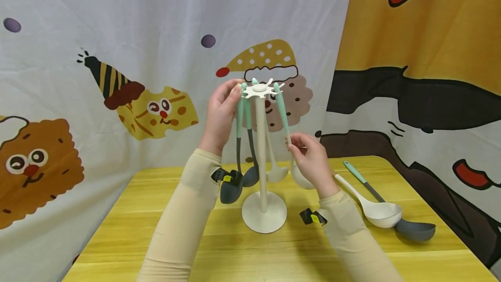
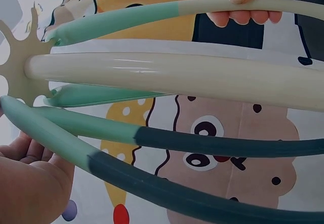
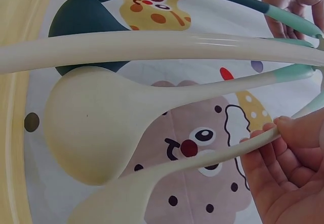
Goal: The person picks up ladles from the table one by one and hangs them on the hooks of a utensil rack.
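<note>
A cream utensil stand [image 1: 261, 151] with a notched top disc holds several hanging utensils with mint-green handle ends. My right hand [image 1: 311, 160] pinches the pale shaft of a white ladle [image 3: 207, 158] hanging at the stand's right, thumb against the fingers. My left hand [image 1: 221, 116] is at the top left of the disc and pinches the upper end of a dark grey ladle [image 1: 231, 192]. Another dark utensil [image 1: 251, 176] hangs behind that one, and a white ladle [image 1: 277, 173] hangs at the back. In the left wrist view, part of my left hand is hidden behind the handles.
On the right of the wooden table [image 1: 156, 238] lie a white ladle [image 1: 381, 214] and a dark grey one with a mint handle [image 1: 415, 230], partly overlapping. The stand's round base [image 1: 264, 223] is on the tabletop. A printed cloth [image 1: 164, 21] hangs behind.
</note>
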A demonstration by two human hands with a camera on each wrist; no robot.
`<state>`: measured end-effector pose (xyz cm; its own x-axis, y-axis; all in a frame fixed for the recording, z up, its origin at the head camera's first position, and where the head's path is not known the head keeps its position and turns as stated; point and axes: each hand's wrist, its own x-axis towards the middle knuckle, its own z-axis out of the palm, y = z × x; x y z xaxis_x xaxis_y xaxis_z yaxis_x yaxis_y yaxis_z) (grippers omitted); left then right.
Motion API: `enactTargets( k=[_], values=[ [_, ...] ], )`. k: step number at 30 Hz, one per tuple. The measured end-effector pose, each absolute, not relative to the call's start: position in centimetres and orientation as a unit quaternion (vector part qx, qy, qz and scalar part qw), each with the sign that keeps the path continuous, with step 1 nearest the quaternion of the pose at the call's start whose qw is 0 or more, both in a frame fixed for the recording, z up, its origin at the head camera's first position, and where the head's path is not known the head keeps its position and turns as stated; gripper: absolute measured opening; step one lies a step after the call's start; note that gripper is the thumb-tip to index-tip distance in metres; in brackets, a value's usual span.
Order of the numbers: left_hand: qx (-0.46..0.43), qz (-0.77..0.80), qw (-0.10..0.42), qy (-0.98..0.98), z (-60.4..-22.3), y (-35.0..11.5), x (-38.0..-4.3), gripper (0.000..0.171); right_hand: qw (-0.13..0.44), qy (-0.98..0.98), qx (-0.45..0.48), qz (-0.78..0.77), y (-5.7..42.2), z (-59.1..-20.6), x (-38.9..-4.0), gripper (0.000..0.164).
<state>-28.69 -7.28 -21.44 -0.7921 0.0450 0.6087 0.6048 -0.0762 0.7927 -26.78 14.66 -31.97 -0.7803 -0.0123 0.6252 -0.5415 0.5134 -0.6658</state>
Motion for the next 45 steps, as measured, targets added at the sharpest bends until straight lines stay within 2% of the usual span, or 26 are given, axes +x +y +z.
enactTargets(
  k=[19,26,34,45],
  values=[
    [-0.256,-0.699,0.205,-0.636,-21.5,-7.1,-28.8,0.034,0.264,-0.814,0.192,0.481,14.0,-32.2,-27.0,0.015],
    [-0.255,-0.696,0.208,-0.638,-21.5,-7.2,-28.8,0.034,0.240,-0.818,0.194,0.486,14.0,-32.1,-26.8,0.018],
    [-0.256,-0.698,0.208,-0.636,-21.5,-7.1,-28.9,0.035,0.221,-0.820,0.227,0.477,14.5,-32.3,-26.9,0.028],
    [-0.255,-0.698,0.206,-0.637,-21.5,-7.1,-28.9,0.035,0.172,-0.845,0.243,0.445,15.9,-33.4,-27.0,0.054]
  ],
)
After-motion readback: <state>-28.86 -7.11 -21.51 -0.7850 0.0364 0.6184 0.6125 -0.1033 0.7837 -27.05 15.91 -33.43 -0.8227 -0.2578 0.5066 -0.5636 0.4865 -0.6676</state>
